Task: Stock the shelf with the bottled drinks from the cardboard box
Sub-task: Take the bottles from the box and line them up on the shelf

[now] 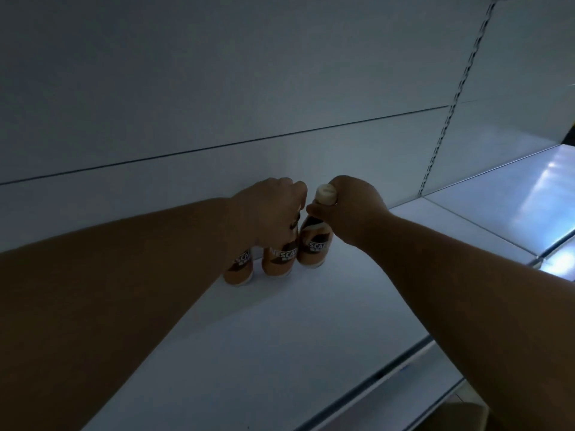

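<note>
Three tan coffee bottles with brown labels stand in a row at the back of the white shelf (280, 331). My right hand (351, 209) grips the neck of the right bottle (314, 244), just under its cream cap. My left hand (267, 209) is closed over the tops of the middle bottle (278, 259) and the left bottle (238, 269), hiding their caps. All three bottles rest upright on the shelf, close to the back panel. The cardboard box is only a brown corner (457, 415) at the bottom right.
The shelf's back wall (217, 88) rises right behind the bottles. A slotted upright rail (451, 113) divides this bay from the neighbouring shelf (513, 194) on the right. The shelf's front edge (389, 371) runs diagonally at the lower right.
</note>
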### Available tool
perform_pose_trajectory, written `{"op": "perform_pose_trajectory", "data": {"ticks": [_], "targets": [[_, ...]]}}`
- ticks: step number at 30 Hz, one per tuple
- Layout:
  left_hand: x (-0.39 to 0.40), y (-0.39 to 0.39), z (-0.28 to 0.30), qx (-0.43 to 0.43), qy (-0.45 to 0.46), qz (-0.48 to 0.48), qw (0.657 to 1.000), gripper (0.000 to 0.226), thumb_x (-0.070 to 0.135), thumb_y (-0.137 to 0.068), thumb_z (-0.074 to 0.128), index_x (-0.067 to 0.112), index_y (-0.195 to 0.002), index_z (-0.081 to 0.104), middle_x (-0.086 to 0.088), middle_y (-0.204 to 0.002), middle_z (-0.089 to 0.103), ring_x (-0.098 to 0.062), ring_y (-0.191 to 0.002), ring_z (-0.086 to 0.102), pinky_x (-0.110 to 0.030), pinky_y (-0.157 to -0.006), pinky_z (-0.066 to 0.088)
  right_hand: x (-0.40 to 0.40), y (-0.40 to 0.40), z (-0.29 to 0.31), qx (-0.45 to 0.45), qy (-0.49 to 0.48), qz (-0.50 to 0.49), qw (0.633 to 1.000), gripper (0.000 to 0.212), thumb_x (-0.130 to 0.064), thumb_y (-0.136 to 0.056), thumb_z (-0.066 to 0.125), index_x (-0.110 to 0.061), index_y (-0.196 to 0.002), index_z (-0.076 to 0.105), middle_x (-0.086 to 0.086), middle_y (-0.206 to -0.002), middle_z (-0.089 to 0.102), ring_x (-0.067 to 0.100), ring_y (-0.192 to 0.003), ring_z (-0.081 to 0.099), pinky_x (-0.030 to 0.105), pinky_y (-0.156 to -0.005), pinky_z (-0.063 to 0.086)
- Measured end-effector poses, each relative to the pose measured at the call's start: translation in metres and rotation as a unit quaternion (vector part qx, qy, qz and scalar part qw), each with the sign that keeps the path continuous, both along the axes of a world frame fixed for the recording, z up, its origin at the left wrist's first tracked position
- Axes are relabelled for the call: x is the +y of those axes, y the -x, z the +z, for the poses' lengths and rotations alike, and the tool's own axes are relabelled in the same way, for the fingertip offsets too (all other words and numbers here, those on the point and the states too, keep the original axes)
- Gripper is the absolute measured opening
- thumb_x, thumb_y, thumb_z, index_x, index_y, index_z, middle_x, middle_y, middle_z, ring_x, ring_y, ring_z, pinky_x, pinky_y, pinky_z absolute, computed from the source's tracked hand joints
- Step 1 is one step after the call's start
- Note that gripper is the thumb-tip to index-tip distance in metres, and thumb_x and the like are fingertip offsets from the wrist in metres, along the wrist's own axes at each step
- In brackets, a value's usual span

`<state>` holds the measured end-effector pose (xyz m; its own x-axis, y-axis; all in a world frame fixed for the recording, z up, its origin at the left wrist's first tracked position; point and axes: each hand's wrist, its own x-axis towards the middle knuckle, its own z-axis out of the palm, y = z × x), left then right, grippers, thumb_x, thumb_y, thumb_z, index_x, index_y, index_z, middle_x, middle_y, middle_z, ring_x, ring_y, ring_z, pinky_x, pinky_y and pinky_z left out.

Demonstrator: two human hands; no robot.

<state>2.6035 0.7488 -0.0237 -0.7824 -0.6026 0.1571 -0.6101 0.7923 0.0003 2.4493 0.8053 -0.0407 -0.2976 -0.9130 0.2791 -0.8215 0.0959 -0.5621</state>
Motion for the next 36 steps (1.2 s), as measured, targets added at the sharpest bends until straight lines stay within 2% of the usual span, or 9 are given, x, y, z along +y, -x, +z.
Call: {"op": "perform_pose_trajectory", "data": {"ticks": [7, 10, 13, 16, 20, 24, 29, 32, 36], "targets": [[-0.022, -0.016, -0.002, -0.041, 0.0, 0.04, 0.998, 0.036, 0.019, -0.077, 0.071, 0.012, -0.107, 0.052, -0.01, -0.103, 0.055, -0.026, -0.089, 0.054, -0.037, -0.073, 0.047, -0.026, -0.009, -0.015, -0.027, -0.008, -0.001, 1.0, 0.031, -0.04, -0.077, 0.073, -0.016, -0.083, 0.053, -0.004, -0.072, 0.051, 0.007, -0.062, 0.047, 0.023, -0.048, 0.03], [-0.028, -0.018, -0.004, -0.035, 0.018, 0.042, 0.998, 0.033, 0.018, -0.078, 0.069, 0.011, -0.106, 0.053, -0.01, -0.099, 0.055, -0.026, -0.084, 0.054, -0.037, -0.068, 0.045, -0.036, -0.016, -0.019, -0.043, -0.007, 0.001, 0.999, 0.03, -0.038, -0.078, 0.074, -0.016, -0.085, 0.055, -0.003, -0.073, 0.053, 0.009, -0.064, 0.049, 0.023, -0.048, 0.032], [-0.029, -0.016, -0.006, -0.017, 0.038, 0.042, 0.998, 0.026, 0.02, -0.079, 0.068, 0.016, -0.096, 0.049, -0.002, -0.089, 0.046, -0.02, -0.075, 0.046, -0.034, -0.063, 0.036, -0.045, -0.019, -0.015, -0.022, -0.01, 0.016, 1.0, 0.028, -0.036, -0.078, 0.073, -0.015, -0.089, 0.057, -0.002, -0.076, 0.056, 0.015, -0.07, 0.053, 0.024, -0.05, 0.033], [-0.028, -0.017, -0.008, 0.004, 0.046, 0.047, 0.998, 0.028, 0.022, -0.08, 0.066, 0.025, -0.088, 0.039, 0.001, -0.089, 0.035, -0.017, -0.073, 0.039, -0.033, -0.063, 0.032, -0.05, -0.019, -0.014, 0.002, -0.011, 0.028, 1.0, 0.032, -0.034, -0.079, 0.071, -0.013, -0.099, 0.057, 0.003, -0.087, 0.059, 0.02, -0.081, 0.054, 0.027, -0.058, 0.035], [-0.02, -0.02, -0.013, 0.028, 0.077, 0.05, 0.995, 0.024, 0.022, -0.084, 0.059, 0.018, -0.106, 0.049, -0.002, -0.09, 0.037, -0.021, -0.076, 0.043, -0.034, -0.063, 0.033, -0.053, -0.021, -0.013, -0.036, -0.003, 0.039, 0.999, 0.041, -0.03, -0.082, 0.069, -0.015, -0.114, 0.049, 0.007, -0.094, 0.061, 0.024, -0.085, 0.058, 0.033, -0.067, 0.043], [-0.013, -0.016, -0.012, 0.022, 0.171, 0.033, 0.984, 0.029, 0.019, -0.084, 0.055, 0.015, -0.111, 0.046, -0.007, -0.107, 0.051, -0.023, -0.094, 0.048, -0.033, -0.078, 0.038, -0.048, -0.025, -0.005, -0.043, -0.031, 0.036, 0.998, 0.063, -0.03, -0.083, 0.069, -0.019, -0.134, 0.034, 0.011, -0.108, 0.061, 0.026, -0.093, 0.06, 0.033, -0.071, 0.049], [0.006, -0.018, 0.003, -0.007, 0.173, 0.057, 0.983, 0.049, 0.032, -0.078, 0.069, 0.012, -0.116, 0.043, -0.009, -0.116, 0.049, -0.024, -0.101, 0.048, -0.034, -0.084, 0.04, -0.006, -0.019, 0.012, 0.026, -0.014, 0.007, 1.0, 0.069, -0.031, -0.081, 0.074, -0.016, -0.136, 0.036, 0.012, -0.127, 0.053, 0.028, -0.113, 0.055, 0.028, -0.082, 0.039], [0.03, -0.019, 0.012, 0.018, 0.162, 0.051, 0.985, 0.043, 0.029, -0.08, 0.066, 0.013, -0.114, 0.045, -0.008, -0.114, 0.051, -0.024, -0.099, 0.05, -0.034, -0.082, 0.041, 0.037, -0.011, 0.027, 0.07, -0.011, -0.017, 0.997, 0.063, -0.03, -0.083, 0.071, -0.015, -0.135, 0.038, 0.013, -0.127, 0.052, 0.028, -0.112, 0.054, 0.03, -0.085, 0.041], [0.078, -0.01, 0.014, 0.094, 0.096, -0.012, 0.991, 0.038, 0.025, -0.077, 0.066, 0.012, -0.11, 0.051, -0.008, -0.108, 0.055, -0.026, -0.095, 0.053, -0.036, -0.077, 0.042, 0.105, -0.005, 0.049, 0.12, 0.0, -0.051, 0.991, 0.054, -0.028, -0.086, 0.066, -0.015, -0.132, 0.042, 0.011, -0.121, 0.053, 0.027, -0.106, 0.055, 0.034, -0.086, 0.045]]}}
